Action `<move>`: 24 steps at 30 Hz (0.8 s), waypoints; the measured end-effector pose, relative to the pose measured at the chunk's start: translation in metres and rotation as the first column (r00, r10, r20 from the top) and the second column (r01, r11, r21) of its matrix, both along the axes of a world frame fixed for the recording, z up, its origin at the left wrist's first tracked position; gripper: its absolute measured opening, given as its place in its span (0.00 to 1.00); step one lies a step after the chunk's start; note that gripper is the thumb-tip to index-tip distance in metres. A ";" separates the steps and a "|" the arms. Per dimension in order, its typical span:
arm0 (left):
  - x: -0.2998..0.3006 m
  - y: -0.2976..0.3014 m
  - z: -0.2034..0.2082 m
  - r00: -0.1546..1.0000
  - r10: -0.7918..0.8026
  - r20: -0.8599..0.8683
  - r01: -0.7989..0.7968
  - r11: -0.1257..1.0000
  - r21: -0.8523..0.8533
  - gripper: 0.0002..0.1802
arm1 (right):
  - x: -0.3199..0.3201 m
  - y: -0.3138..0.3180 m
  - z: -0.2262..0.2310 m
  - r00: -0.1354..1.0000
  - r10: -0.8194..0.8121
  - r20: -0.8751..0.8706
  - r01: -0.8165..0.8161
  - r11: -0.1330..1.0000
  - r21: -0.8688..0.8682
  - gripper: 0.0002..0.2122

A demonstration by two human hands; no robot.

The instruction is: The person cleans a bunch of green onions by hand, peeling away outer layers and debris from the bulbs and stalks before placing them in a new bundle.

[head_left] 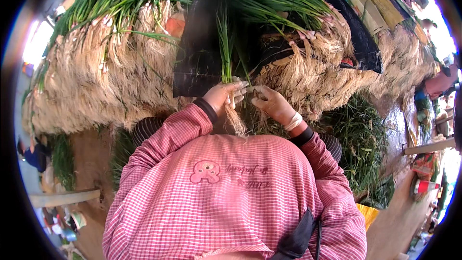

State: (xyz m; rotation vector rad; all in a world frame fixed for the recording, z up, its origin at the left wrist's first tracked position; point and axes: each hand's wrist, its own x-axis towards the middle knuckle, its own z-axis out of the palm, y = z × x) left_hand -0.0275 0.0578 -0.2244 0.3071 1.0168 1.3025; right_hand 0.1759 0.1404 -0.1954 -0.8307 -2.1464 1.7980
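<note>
My left hand point(224, 96), in a pale glove, is closed round a small bunch of spring onions point(225, 60). Their green leaves point away from me, and the white bases and tan roots hang below my fingers toward my body. Just to the right, my right hand point(272, 104) has its fingers pinched together, with a white band round the wrist. A thin green leaf runs to its fingertips. Behind my hands lies a dark sheet point(190, 74).
A big heap of spring onions point(106, 62), roots toward me, rises on the left; another pile point(308, 79) sits on the right. Loose green leaves point(358, 149) cover the ground by my right side. A red and white cone point(426, 186) stands farther right.
</note>
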 end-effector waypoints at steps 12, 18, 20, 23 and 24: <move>0.007 -0.015 0.010 0.990 0.037 -0.133 -0.030 0.998 0.050 0.05 | -0.017 0.010 -0.028 0.986 -0.156 -0.061 0.163 0.978 0.130 0.15; -0.003 -0.005 0.004 0.958 0.259 -0.119 -0.249 0.964 0.092 0.06 | -0.022 -0.009 -0.038 0.997 0.075 -0.025 -0.076 0.996 -0.044 0.11; -0.028 -0.005 -0.004 0.936 0.346 -0.060 -0.343 0.938 0.055 0.08 | 0.000 -0.011 -0.004 0.988 0.138 0.068 -0.128 0.983 -0.133 0.11; -0.046 -0.018 0.001 0.936 0.349 0.055 -0.352 0.933 0.075 0.10 | 0.052 -0.005 0.026 0.972 0.174 -0.157 -0.219 0.915 -0.338 0.10; -0.046 -0.020 0.002 0.947 0.320 0.026 -0.321 0.942 0.095 0.12 | 0.071 -0.001 0.030 0.958 0.118 -0.260 -0.205 0.919 -0.337 0.10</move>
